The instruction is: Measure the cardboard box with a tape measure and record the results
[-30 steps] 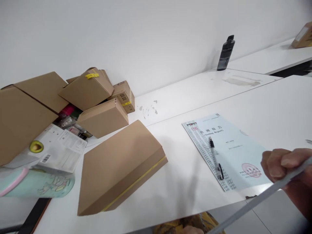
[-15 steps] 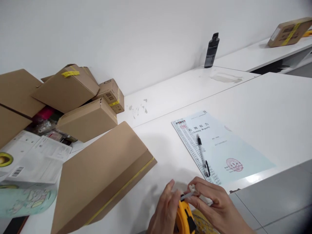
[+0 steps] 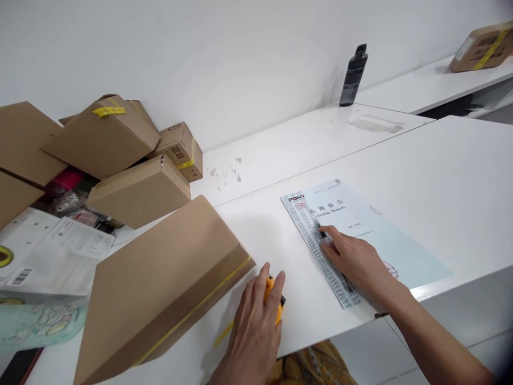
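My left hand [image 3: 253, 323] lies over a yellow and black tape measure [image 3: 269, 291] on the white table, its fingers curled around the case. A short yellow strip [image 3: 224, 332] shows on the table at the left of this hand. My right hand [image 3: 356, 259] pinches the dark tip end of a pen [image 3: 322, 231] over a light blue testing report booklet [image 3: 340, 187]. The hand hides most of the pen and part of the booklet. Left of both hands lies a large closed cardboard box [image 3: 160, 267] with yellow tape along its edge.
Several smaller cardboard boxes [image 3: 140, 192] are piled at the left against the wall. A white package [image 3: 52, 262] and a mint-green patterned item [image 3: 40, 326] lie before them. A dark bottle [image 3: 353, 76] stands at the back. Another taped box [image 3: 479, 51] sits far right.
My right hand has left the tape measure and moved up and right to the pen on the booklet. My left hand has set the tape measure down on the table.
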The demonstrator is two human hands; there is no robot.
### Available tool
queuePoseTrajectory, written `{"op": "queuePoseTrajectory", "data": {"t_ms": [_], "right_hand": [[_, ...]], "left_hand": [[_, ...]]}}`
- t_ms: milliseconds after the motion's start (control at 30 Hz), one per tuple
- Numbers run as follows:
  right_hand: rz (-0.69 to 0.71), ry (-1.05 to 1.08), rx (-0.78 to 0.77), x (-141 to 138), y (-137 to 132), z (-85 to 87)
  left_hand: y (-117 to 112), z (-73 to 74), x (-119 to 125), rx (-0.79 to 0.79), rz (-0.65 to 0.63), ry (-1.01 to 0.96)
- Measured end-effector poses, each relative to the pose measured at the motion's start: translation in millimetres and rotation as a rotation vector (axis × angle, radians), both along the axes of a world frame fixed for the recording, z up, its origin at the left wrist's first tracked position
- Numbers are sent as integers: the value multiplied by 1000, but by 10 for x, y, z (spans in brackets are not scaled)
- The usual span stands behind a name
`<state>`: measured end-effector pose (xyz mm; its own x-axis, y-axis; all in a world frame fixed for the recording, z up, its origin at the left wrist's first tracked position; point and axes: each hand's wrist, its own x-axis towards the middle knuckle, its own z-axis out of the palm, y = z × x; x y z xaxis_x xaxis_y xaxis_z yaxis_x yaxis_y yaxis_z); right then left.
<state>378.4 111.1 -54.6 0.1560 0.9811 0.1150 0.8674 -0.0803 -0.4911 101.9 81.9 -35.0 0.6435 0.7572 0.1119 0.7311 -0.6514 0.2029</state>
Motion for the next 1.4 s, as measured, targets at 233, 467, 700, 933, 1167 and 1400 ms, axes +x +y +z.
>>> {"op": "queuePoseTrajectory", "data": {"t_ms": [233,467,700,933,1167,1400], "right_hand": [[69,864,52,384,-238,119],[-143,933,211,418,-311,17],[-188,1029,74,389,-168,-134],[-147,878,-95,396,-154,-70],[-107,851,-2,336,-108,-154],[-156,643,39,341,-126,-164]], "left_hand": [[190,-192,258,90,16,130],[-78,-87,930,206,-296,56],[-12,-221,1252,323,-374,228],[30,-376,1259,279,-368,171],[22,-392,1275,266,-351,132],[23,-376,1262,278,-366,145]]}}
